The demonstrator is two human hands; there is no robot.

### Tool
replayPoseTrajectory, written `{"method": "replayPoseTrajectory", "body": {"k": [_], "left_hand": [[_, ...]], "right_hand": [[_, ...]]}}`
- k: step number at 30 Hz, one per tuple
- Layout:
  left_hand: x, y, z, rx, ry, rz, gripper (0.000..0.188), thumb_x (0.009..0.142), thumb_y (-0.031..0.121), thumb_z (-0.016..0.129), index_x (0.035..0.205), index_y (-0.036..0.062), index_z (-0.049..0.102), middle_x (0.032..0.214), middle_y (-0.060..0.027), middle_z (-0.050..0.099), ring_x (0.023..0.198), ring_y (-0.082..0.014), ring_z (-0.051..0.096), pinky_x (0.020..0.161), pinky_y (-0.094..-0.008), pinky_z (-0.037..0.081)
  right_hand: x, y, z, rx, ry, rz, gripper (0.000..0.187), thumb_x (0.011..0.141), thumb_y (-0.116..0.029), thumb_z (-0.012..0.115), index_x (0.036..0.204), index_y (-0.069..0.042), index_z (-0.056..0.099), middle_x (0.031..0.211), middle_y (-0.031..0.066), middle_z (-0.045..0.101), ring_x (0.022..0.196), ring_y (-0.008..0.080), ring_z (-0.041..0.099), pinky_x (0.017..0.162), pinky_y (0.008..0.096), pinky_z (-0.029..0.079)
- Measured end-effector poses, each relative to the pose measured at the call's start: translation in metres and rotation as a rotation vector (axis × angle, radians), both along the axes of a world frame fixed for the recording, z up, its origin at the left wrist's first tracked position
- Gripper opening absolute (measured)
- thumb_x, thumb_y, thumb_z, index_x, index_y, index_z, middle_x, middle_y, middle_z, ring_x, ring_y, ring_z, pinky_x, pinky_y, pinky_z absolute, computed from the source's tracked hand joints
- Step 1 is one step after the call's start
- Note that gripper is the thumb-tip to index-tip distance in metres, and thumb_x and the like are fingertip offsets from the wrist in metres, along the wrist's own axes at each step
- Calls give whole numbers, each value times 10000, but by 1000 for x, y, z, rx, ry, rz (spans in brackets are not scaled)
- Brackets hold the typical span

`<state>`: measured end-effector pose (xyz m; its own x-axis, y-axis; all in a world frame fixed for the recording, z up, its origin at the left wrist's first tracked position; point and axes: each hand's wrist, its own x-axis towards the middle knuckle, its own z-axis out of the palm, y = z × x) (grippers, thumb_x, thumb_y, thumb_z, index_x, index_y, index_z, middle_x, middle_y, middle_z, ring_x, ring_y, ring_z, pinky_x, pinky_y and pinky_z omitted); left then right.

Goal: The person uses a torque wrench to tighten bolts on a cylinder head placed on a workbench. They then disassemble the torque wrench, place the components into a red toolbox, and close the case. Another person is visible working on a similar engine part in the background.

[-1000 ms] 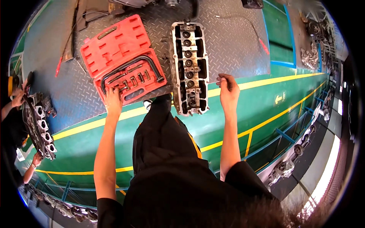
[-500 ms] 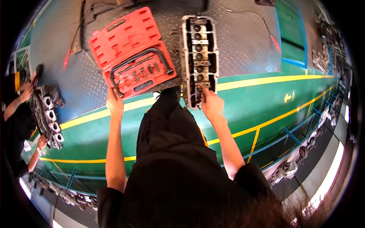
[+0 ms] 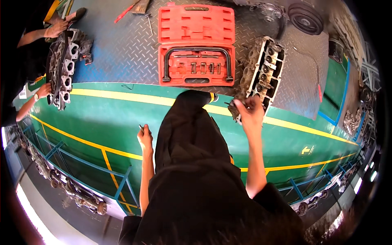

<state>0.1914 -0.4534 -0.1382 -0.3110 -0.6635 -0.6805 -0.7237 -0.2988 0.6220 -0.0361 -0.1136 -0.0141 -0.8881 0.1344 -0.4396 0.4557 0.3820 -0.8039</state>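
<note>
My left hand [image 3: 145,139] is closed around a small metal piece [image 3: 141,126], whose tip pokes out above the fingers, over the green floor. My right hand [image 3: 252,111] is at the near end of a cylinder head [image 3: 269,65], its thumb and fingers bent together; what lies between them is too small to make out. The cylinder head rests tilted at the edge of the metal-plate surface, a row of round valve springs along it. Left of it lies an open red tool case [image 3: 197,26], holding a black C-shaped valve spring compressor [image 3: 198,49] and several short metal adapters [image 3: 203,68].
At the left, another person's hands [image 3: 56,29] are at a second cylinder head [image 3: 61,69]. A black pulley [image 3: 305,18] lies at the far right. Red-handled tools [image 3: 126,14] lie on the tread plate [image 3: 122,53]. Blue rails [image 3: 90,163] run behind the yellow floor lines.
My left hand has left the tool case's corner and come nearer my body with the small metal piece. My right hand stays at the cylinder head's near end, fingers more bent. The view has turned.
</note>
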Motion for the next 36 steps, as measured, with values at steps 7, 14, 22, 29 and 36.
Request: {"method": "replayPoseTrajectory", "body": {"k": [7,14,22,29,36], "left_hand": [[88,-4,-17,-17,-215,43,410,974,322,581,643,124,442,540,55,391,445,-58,336,412,-270,228],[172,-2,-45,112,-602,277,382,908,325,581,652,61,480,518,-7,412,378,-116,375,348,-296,288],[102,-15,-62,163,-523,187,391,939,341,578,666,94,448,535,20,397,409,-85,346,386,-269,282],[5,-41,-57,71,-278,-11,371,969,323,591,692,127,441,568,46,365,458,-55,311,427,-243,252],[1,-40,-58,40,-258,-63,455,984,280,586,627,85,383,570,48,327,536,-65,252,486,-297,199]], "right_hand": [[-50,-127,-133,-766,-291,-236,268,916,-130,685,1105,26,578,910,150,691,744,243,692,678,335,570],[-39,-205,-168,-572,-358,-385,429,1011,-309,548,1164,76,439,918,203,643,641,244,681,595,339,564],[-45,-220,-164,-389,-411,-222,286,1041,-198,445,1178,52,422,855,192,665,624,247,666,551,361,523],[-58,-195,-177,196,-106,276,283,948,-187,580,866,82,609,647,197,636,608,275,666,581,431,484],[-92,-190,-154,444,-31,670,254,945,-156,529,857,62,625,721,287,631,715,490,630,641,546,492]]}}
